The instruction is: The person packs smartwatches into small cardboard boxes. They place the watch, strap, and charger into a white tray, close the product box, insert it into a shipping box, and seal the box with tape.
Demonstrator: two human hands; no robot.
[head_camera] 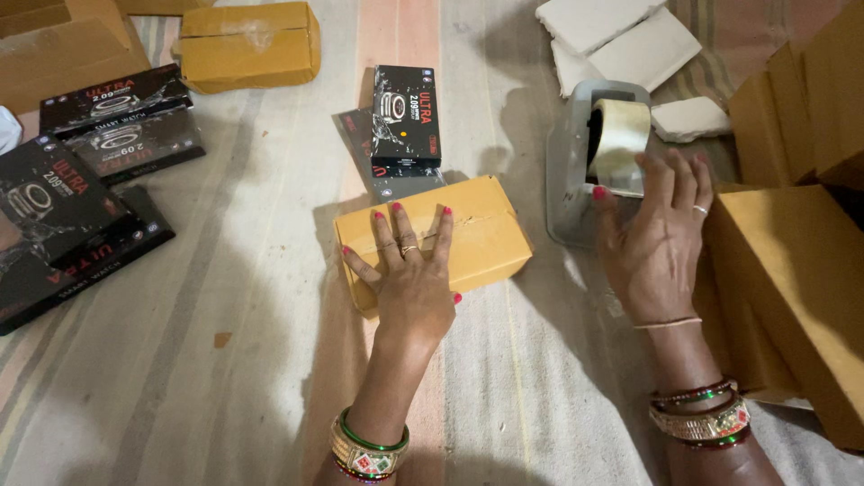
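Observation:
My left hand (412,270) lies flat with fingers spread on top of a small closed yellow-brown cardboard box (486,229) at the middle of the striped cloth. My right hand (655,229) rests on a grey tape dispenser (569,175) to the right of the box, its fingers against the roll of clear tape (619,135). Just behind the box lies a small black product box (406,115) on a flat grey card.
Several black product boxes (81,180) lie at the left. A taped cardboard box (247,45) sits at the back left. White foam blocks (630,40) are at the back right, and a stack of brown cardboard boxes (796,270) stands at the right.

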